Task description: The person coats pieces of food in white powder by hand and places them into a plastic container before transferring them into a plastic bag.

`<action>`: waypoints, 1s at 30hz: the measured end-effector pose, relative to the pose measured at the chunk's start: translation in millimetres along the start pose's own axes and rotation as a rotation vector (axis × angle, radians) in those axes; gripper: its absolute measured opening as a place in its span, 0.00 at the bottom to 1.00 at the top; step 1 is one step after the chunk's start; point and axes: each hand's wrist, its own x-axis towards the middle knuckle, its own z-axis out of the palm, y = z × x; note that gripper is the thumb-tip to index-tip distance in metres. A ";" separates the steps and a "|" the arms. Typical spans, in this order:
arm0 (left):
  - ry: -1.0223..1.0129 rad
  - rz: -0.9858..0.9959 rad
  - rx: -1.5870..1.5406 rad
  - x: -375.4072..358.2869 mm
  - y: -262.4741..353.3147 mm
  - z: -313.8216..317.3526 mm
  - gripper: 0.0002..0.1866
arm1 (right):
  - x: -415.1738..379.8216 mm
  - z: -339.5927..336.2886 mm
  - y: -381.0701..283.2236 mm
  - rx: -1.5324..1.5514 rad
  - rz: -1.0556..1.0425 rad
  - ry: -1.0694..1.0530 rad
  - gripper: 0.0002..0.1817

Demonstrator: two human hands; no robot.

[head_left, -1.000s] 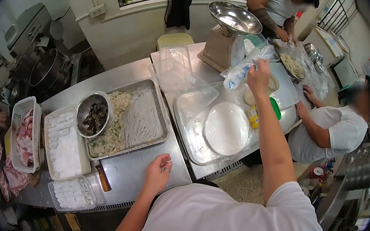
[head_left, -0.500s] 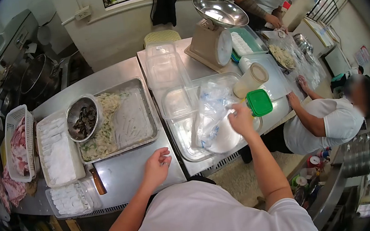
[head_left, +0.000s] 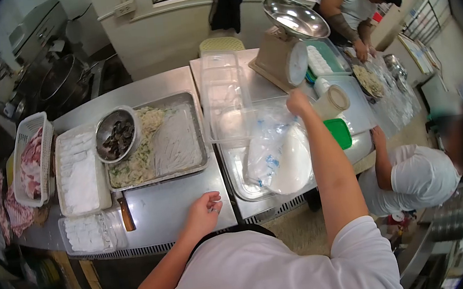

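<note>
My right hand (head_left: 297,103) is closed in a fist over the back of a metal tray (head_left: 242,186), in front of the weighing scale (head_left: 284,58). A clear plastic bag (head_left: 267,154) with blue print lies under and beside it; what the fingers pinch is hidden. A white round sheet or disc (head_left: 293,163) lies by the bag. My left hand (head_left: 205,211) hovers at the front table edge, fingers loosely bent and apart, holding nothing. Right of my forearm are a cloudy jar (head_left: 332,103) and a green lid (head_left: 338,133).
Clear plastic containers (head_left: 224,91) stand behind the tray. To the left are a filling tray (head_left: 180,142), a steel bowl of dark pieces (head_left: 116,136), a tub of white rolls (head_left: 80,179), a knife (head_left: 126,214) and a meat basket (head_left: 33,167). Co-workers (head_left: 417,174) stand at right.
My right hand has moved away from the green lid, up and back toward the scale, and closed. My left hand stays nearly still. The view has shifted slightly.
</note>
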 end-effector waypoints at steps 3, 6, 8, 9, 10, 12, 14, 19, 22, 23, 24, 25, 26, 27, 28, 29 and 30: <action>0.064 -0.033 -0.020 -14.0 -10.1 -4.7 0.16 | -2.1 -0.4 -8.4 -0.136 0.080 -0.181 0.17; 0.114 -0.056 -0.055 -23.2 -24.8 -8.5 0.15 | 5.8 11.4 -2.1 -0.219 0.074 -0.264 0.18; 0.135 -0.084 -0.075 -26.8 -27.2 -8.1 0.16 | 16.7 16.7 10.4 -0.250 0.011 -0.219 0.18; 0.139 -0.084 -0.076 -28.0 -29.3 -7.8 0.16 | 18.1 12.4 10.1 -0.257 -0.043 -0.167 0.18; 0.143 -0.080 -0.078 -27.4 -30.9 -7.5 0.16 | 19.0 8.7 9.0 -0.264 -0.096 -0.112 0.18; 0.145 -0.054 -0.075 -24.1 -32.3 -5.5 0.16 | 8.9 -18.7 -3.5 -0.091 -0.087 0.027 0.16; 0.138 -0.009 -0.064 -19.3 -31.5 -1.5 0.15 | -2.9 -48.8 -12.9 0.015 -0.123 0.134 0.15; 0.056 0.050 -0.004 -2.2 10.9 6.4 0.16 | -37.1 -113.9 -29.3 0.282 -0.133 0.254 0.14; -0.007 0.128 0.040 13.1 30.3 13.4 0.16 | -59.9 -143.9 -42.7 0.541 -0.167 0.330 0.11; -0.028 0.158 0.047 18.5 35.5 16.8 0.16 | -58.9 -151.1 -37.0 0.611 -0.156 0.323 0.10; -0.033 0.173 0.029 23.4 39.2 21.0 0.16 | -55.8 -160.1 -33.9 0.681 -0.146 0.314 0.09; -0.038 0.185 0.012 27.0 41.9 25.1 0.17 | -54.2 -166.8 -31.4 0.752 -0.135 0.303 0.08; -0.043 0.197 -0.004 30.1 44.8 28.5 0.17 | -52.8 -172.0 -29.8 0.911 -0.179 0.344 0.08; -0.045 0.203 -0.007 32.3 51.1 30.7 0.17 | -54.5 -182.7 -39.6 1.071 -0.230 0.383 0.07; -0.045 0.205 -0.009 31.2 58.5 31.6 0.17 | -59.5 -192.9 -48.7 1.232 -0.281 0.419 0.07; -0.048 0.206 -0.010 30.3 63.0 31.8 0.17 | -67.4 -205.0 -55.4 1.257 -0.297 0.453 0.07; -0.042 0.220 -0.013 33.2 65.5 31.8 0.17 | -73.4 -220.8 -65.6 1.284 -0.322 0.485 0.08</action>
